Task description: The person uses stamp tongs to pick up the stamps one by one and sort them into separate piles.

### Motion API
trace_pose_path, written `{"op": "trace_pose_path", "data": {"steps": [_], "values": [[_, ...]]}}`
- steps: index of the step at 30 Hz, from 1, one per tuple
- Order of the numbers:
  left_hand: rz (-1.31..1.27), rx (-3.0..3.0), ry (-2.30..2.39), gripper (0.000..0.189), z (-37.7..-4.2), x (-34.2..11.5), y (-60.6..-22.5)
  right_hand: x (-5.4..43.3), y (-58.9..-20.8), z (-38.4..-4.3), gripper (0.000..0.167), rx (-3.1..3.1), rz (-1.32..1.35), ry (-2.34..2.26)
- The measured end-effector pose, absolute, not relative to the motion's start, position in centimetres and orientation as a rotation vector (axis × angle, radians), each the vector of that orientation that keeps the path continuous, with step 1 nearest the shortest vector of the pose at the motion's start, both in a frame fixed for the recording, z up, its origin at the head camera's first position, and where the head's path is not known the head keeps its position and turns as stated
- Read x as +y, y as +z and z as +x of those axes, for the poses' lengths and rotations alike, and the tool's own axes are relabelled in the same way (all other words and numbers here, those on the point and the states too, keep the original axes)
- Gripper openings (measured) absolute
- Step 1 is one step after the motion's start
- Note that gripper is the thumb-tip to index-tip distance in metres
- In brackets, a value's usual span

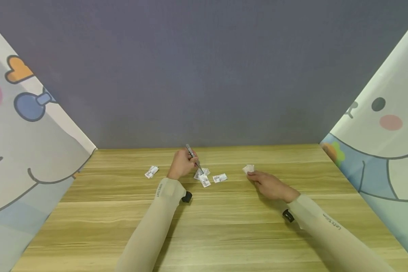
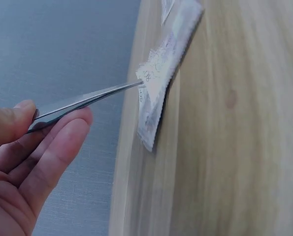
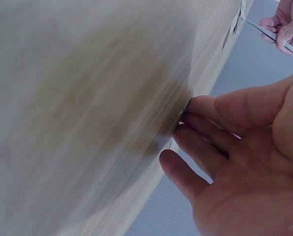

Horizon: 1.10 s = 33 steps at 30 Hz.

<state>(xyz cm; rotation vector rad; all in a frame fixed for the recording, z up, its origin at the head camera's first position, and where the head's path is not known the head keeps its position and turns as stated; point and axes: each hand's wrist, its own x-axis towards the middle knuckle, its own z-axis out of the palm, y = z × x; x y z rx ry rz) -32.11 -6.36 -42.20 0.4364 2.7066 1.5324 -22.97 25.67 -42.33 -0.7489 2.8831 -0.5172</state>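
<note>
Metal tweezers (image 1: pixel 193 154) are pinched between the thumb and fingers of my left hand (image 1: pixel 181 163). Their tips touch a small heap of printed white packets (image 1: pixel 205 180) with serrated edges; the left wrist view shows the tweezer tips (image 2: pixel 136 83) against the packet surface (image 2: pixel 156 83). Farther right, my right hand (image 1: pixel 272 185) pinches the near edge of small white packets (image 1: pixel 248 168) at the table surface. In the right wrist view the fingers of the right hand (image 3: pixel 235 157) mostly hide these packets.
One more packet (image 1: pixel 220 178) lies just right of the heap. Other packets (image 1: pixel 152 172) lie together left of my left hand. The wooden table (image 1: pixel 217 230) ends at a grey back panel (image 1: pixel 204 75), with cartoon-printed sheets (image 1: pixel 377 151) at both sides.
</note>
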Motion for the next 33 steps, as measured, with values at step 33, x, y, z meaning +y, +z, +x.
{"op": "trace_pose_path", "data": {"steps": [33], "values": [[0.519, 2.576, 1.569, 0.005, -31.28, -6.68, -41.98, 25.66, -42.37, -22.6, 0.037, 2.874, -0.709, -0.512]]}}
